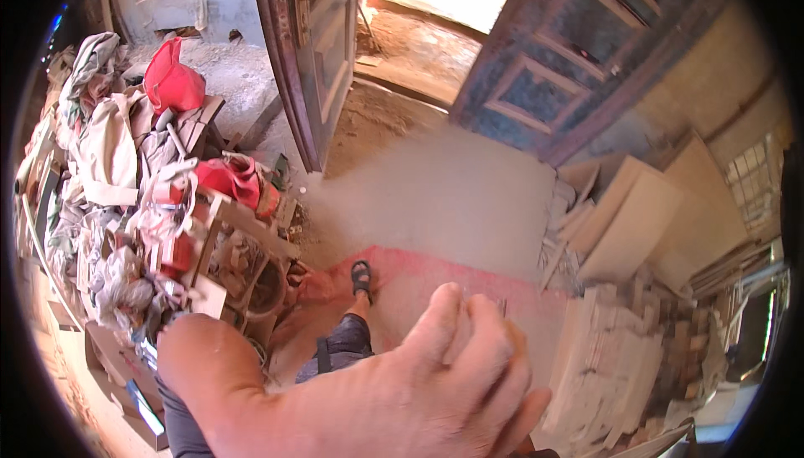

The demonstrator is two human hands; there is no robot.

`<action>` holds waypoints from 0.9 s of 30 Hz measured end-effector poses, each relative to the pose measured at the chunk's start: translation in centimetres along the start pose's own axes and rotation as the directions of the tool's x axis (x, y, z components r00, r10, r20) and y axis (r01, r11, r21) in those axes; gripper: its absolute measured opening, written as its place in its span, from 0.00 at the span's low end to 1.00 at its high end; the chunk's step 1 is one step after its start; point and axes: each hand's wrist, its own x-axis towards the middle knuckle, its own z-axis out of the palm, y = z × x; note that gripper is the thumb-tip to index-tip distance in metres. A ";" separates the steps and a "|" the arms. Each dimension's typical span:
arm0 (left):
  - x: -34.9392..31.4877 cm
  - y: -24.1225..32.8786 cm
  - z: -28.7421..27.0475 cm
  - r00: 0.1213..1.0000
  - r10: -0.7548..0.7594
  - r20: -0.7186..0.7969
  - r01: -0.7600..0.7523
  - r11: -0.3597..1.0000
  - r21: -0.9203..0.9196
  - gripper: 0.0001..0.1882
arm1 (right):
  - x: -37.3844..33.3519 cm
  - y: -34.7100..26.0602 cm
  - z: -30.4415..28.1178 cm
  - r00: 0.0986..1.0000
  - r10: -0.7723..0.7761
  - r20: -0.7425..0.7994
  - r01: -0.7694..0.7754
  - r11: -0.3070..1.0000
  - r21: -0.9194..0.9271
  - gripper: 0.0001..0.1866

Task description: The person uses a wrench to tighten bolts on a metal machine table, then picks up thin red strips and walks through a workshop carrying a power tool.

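My left arm bends at the elbow across the lower part of the view. At its end is my left hand [444, 366], large and close, with the back of the hand turned up. Its fingers curl downward, and the thumb lies at the lower right. Whatever may be inside the curled fingers is hidden by the hand itself. Nothing else touches the hand visibly; dusty floor [435, 182] lies below and beyond it. My right hand does not show. My foot in a dark sandal [360, 275] stands on a red, dusty sheet [469, 265].
At the left, a heaped pile holds clothes [109, 144], a red bag [173, 79], a hammer [172, 133] and plastic bags [126, 290]. Ahead, a doorway stands between two door leaves [314, 48]. Boards [645, 215] lean at the right above stacked wood pieces [611, 349].
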 end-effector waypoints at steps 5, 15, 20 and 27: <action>7.9 -18.5 3.8 0.999 0.041 0.007 -0.042 0.988 0.149 0.11 | 9.3 -9.6 7.4 0.996 0.005 -0.090 -0.027 0.969 -0.246 0.07; 24.5 -48.9 16.2 0.985 0.134 0.108 -0.092 0.939 -0.330 0.18 | 19.3 -26.4 23.6 0.954 0.266 -0.137 -0.298 0.801 -0.520 0.11; 26.8 -71.5 29.1 0.962 -0.122 0.242 0.237 0.814 -0.530 0.27 | 28.3 -37.7 31.0 0.943 0.296 -0.151 -0.327 0.739 -0.590 0.14; 5.2 -89.5 55.1 -0.010 -0.850 0.527 0.588 -0.431 -0.684 0.30 | 35.9 -67.7 47.2 0.999 0.024 0.022 -0.009 0.853 -0.522 0.13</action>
